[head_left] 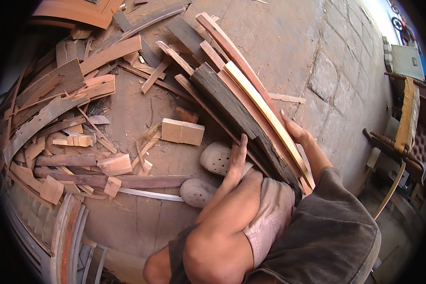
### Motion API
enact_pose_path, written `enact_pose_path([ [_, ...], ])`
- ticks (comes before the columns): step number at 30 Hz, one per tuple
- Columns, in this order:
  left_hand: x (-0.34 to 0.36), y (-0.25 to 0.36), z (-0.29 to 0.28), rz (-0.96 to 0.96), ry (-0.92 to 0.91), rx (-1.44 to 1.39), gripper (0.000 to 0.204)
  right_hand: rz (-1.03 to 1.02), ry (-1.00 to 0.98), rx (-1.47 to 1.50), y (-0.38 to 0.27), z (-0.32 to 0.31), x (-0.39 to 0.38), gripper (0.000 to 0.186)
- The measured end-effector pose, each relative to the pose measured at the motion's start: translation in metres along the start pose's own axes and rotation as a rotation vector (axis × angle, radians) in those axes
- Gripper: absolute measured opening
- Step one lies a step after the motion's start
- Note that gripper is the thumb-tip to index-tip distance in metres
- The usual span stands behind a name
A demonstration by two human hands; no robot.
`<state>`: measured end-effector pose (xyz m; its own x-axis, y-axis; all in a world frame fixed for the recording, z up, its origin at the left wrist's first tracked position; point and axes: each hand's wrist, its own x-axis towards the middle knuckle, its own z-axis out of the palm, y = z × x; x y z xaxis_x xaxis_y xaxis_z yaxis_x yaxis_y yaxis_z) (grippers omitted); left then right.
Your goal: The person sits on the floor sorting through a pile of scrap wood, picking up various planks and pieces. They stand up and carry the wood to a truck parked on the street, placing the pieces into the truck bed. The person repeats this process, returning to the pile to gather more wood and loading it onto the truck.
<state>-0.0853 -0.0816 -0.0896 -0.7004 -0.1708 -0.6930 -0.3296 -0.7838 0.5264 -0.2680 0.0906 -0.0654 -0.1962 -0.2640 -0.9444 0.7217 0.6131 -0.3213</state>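
Note:
A bundle of long wooden boards (pixel 244 113), pinkish, pale yellow and weathered dark grey, lies diagonally in front of me, its lower end at my crouched body. My left hand (pixel 237 156) presses on the near left side of the bundle with fairly straight fingers. My right hand (pixel 297 128) holds the bundle's right side, fingertips against the outer boards. My grey perforated clogs (pixel 195 193) show below the left of the bundle. A short light wood block (pixel 182 131) lies on the floor left of my left hand.
A jumbled pile of offcuts and planks (pixel 66 90) covers the left floor. An orange wooden piece (pixel 75 12) is at the top left. Curved slats (pixel 68 236) stand at the lower left. An old chair (pixel 404 118) and a pale box (pixel 407 61) stand along the right side of the concrete floor (pixel 336 57).

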Motion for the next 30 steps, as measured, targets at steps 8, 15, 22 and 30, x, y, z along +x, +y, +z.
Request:
enact_pose_path([
  [8,0.001,-0.015,-0.014,-0.028,-0.086,-0.107,0.091,-0.213,0.392,-0.411,0.018,0.023,-0.012,0.088],
  [15,0.001,-0.013,-0.020,-0.009,-0.092,-0.099,0.100,-0.228,-0.068,-0.169,0.007,0.022,0.005,0.082],
  [22,-0.003,-0.021,-0.029,0.012,-0.131,-0.107,0.108,-0.232,0.073,-0.272,-0.017,0.032,-0.024,0.082],
  [30,-0.003,0.058,0.010,0.123,-0.333,-0.080,0.119,-0.208,0.268,-0.268,-0.043,0.042,-0.080,0.082],
])
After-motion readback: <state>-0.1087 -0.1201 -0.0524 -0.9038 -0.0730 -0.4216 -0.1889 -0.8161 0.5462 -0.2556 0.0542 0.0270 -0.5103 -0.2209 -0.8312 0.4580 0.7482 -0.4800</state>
